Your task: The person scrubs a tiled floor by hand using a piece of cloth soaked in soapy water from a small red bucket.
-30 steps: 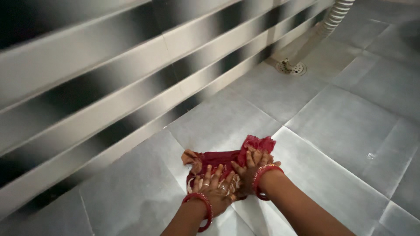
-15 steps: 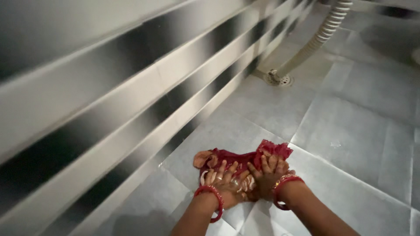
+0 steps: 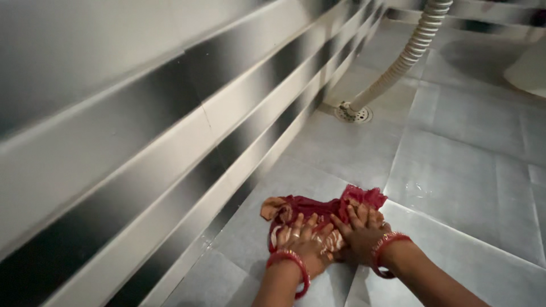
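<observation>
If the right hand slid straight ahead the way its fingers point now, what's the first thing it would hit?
The right hand lies flat on the red cloth, fingers pointing up-floor. It would first push the cloth's bunched far edge, then bare grey floor tiles. The floor drain lies farther, slightly left; depth is unclear.

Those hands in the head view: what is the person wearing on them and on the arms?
Both forearms are bare, with no sleeves in view. The left hand has a red bangle at the wrist and rings on the fingers. The right hand wears red bangles with a gold-coloured one at the wrist. No gloves.
</observation>
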